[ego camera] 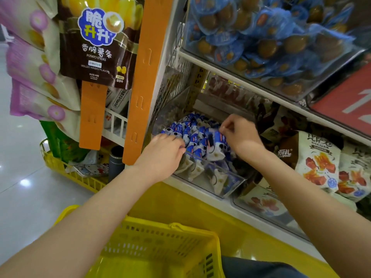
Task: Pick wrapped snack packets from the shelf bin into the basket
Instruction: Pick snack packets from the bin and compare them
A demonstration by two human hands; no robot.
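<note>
Reaching into the shelf bin (230, 174) at 12 o'clock, the right hand (240, 135) pinches one snack packet (217, 138) while the left hand (162, 152) curls its fingers among others, grip unclear; next, likely, lift them clear to the basket (160, 233) at 6 o'clock

Directly beneath the left hand (163, 155) and right hand (242, 136), a white shelf (200, 190), fronted below by a yellow panel (180, 203). Carries a clear bin (232, 184) under both hands, heaped with blue-and-white packets (197, 137) in contact with both hands. Just right of the right hand, overlapping white bags (318, 163) with red-orange print. Behind that hand, dark packets (267, 117), too shadowed to read. Above both hands, a second shelf (230, 76) bearing a clear tub (297, 91) full of blue-wrapped brown snacks (269, 47). Left of the left hand, pale glossy floor (22, 167) with a yellow basket (60, 165) standing on it.
</note>
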